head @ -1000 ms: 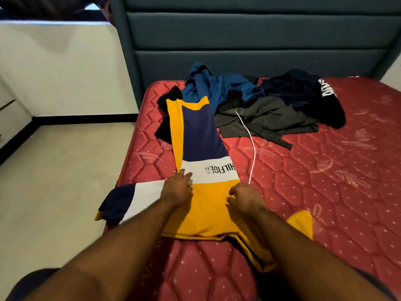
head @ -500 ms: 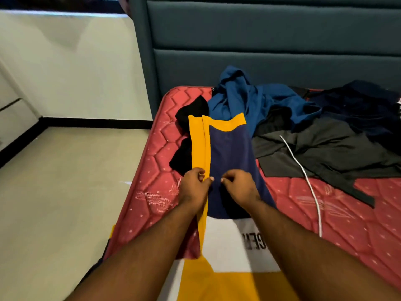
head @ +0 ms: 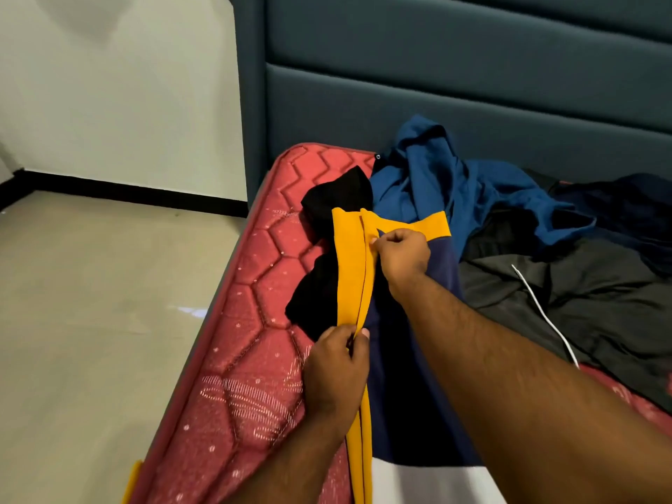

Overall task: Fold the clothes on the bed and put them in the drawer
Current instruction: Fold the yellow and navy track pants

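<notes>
- Two hands of ours pinch the yellow-and-navy garment (head: 411, 358) on the bed (head: 254, 358): left hand (head: 336, 372) mid-strip, right hand (head: 402, 254) near its far end.
- Beyond it lie a black garment (head: 327, 256), a blue garment (head: 436, 183) and what looks like dark grey trousers (head: 600, 307).

Dim, warm indoor light w/ faint glare patch on floor (head: 189, 311), wide-angle bowing at edges, slight softness overall.

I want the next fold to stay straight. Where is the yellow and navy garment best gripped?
Probably along the doubled yellow edge strip, from above: it lies flat and straight, and the left hand and right hand already pinch it at two points.
</notes>
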